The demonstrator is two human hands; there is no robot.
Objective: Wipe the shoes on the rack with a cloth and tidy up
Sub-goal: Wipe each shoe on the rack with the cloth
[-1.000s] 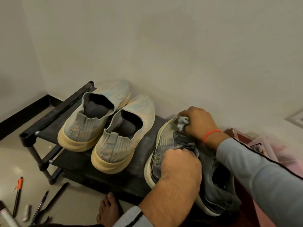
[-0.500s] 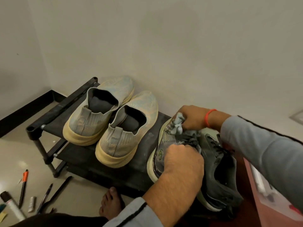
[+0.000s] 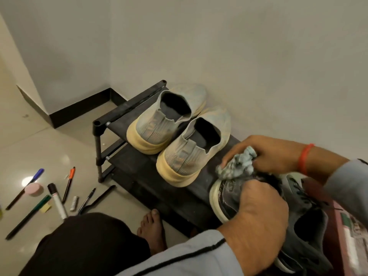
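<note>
Partly hidden grey shoe [image 3: 304,214], left hand [image 3: 256,216] over it, cloth [image 3: 236,166] bunched.

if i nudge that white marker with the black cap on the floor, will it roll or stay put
The white marker looks round-barrelled and lies on smooth, glossy floor tile, so it would probably roll sideways. It looks light, so a small nudge may send it into the nearby pens.

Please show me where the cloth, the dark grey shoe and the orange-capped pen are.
cloth [image 3: 236,166], head view, crumpled middle.
dark grey shoe [image 3: 229,193], head view, glossy toe.
orange-capped pen [image 3: 71,173], head view, orange cap.
</note>
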